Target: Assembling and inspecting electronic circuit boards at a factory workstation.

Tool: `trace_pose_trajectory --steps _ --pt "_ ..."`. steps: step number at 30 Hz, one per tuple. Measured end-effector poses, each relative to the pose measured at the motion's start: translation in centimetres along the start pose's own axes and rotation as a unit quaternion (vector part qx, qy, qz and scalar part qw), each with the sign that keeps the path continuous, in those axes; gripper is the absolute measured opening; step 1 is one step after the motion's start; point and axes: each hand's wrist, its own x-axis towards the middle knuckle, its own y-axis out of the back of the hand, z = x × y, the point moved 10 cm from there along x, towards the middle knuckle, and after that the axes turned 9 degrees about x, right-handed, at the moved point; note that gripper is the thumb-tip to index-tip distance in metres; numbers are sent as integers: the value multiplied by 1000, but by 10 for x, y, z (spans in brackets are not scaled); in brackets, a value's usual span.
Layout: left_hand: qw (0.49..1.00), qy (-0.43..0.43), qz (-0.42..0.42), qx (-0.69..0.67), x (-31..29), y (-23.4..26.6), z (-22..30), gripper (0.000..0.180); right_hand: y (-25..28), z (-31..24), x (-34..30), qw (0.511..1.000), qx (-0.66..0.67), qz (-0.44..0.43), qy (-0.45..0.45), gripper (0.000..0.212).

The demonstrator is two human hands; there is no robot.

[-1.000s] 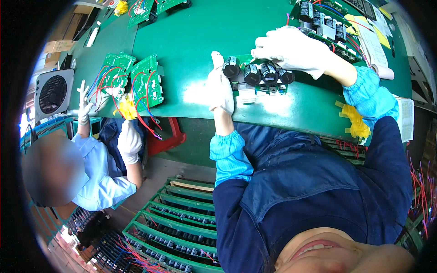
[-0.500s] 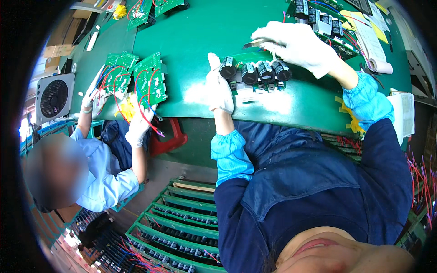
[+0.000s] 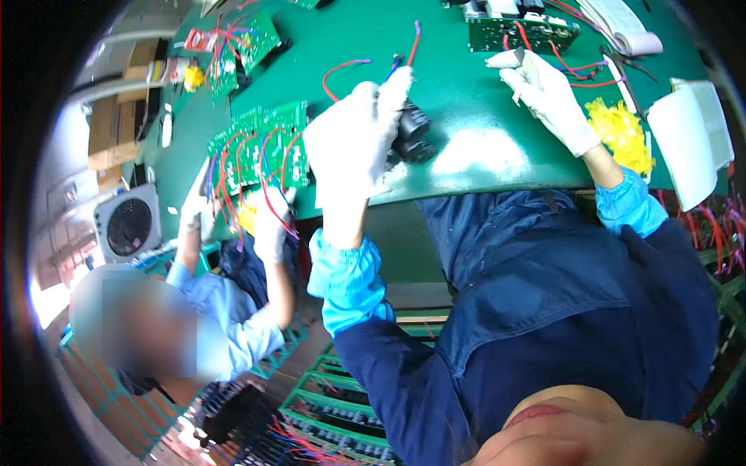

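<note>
1. Left hand (image 3: 350,144): gloved, raised over the front edge of the bench (image 3: 458,78). The fingers are clamped on the capacitor board.
2. Capacitor board (image 3: 412,136): located in the left hand, tilted. Its black capacitors face right; the glove hides most of the rest.
3. Red wires (image 3: 413,45): extend upward beyond the left hand, with a dark blue lead beside them.
4. Right hand (image 3: 544,101): gloved, above the right part of the bench, well apart from the left hand. The fingers are bent. A dark patch shows at their tips; whether they are apart or closed on a tool cannot be told.
5. Rear board (image 3: 486,35): stands just beyond the right hand, with red leads trailing to the right.
6. Yellow pile (image 3: 622,136): lies near the right wrist. Open papers (image 3: 680,151) lie to its right; a notepad (image 3: 622,27) lies farther back.
7. Co-worker (image 3: 256,334): seated at left, with both gloved hands at wired green boards (image 3: 268,144). A fan (image 3: 128,225) stands beyond.
8. Green rack (image 3: 342,412): stands below the bench level, filled with rows of dark parts.
</note>
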Motion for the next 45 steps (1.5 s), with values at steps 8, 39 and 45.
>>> trace_pose_trajectory --steps 8,39,45 --pt "985 93 -146 14 8 -6 0 57 10 -17 -18 998 -55 5 21 21" --pt "439 542 80 -712 -127 -183 -2 40 -23 15 -40 987 -24 -135 -86 30" --pt "469 515 33 -716 -131 -190 14 51 -34 1 -50 919 -270 -83 276 26"
